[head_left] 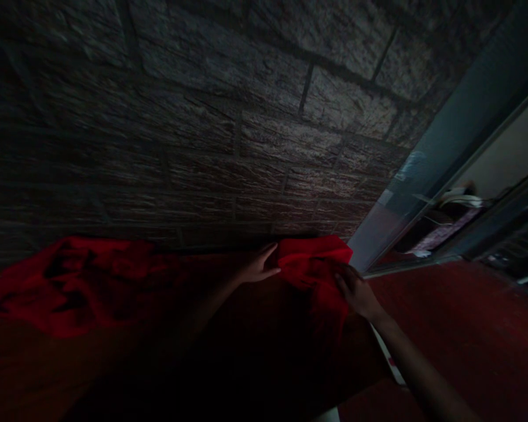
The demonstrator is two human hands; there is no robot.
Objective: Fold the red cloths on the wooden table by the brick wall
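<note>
A piece of red cloth (313, 264) lies crumpled on a dark table against the brick wall, with one part hanging toward me. My left hand (259, 268) is at the cloth's left edge, its thumb and fingers spread apart. Whether its fingertips touch the fabric is hard to make out in the dim light. On the cloth's right side, my right hand (355, 288) has its fingers curled onto the fabric, gripping it. A larger heap of red cloth (83, 287) rests on the left part of the table, apart from both hands.
Behind the table (255, 351) rises a brick-patterned wall (246, 135). To the right stand a grey-blue door frame (405, 193) and a red floor (457, 328). Beyond the doorway is a dark object with a patterned side (446, 228). A white edge (387, 354) shows under my right forearm.
</note>
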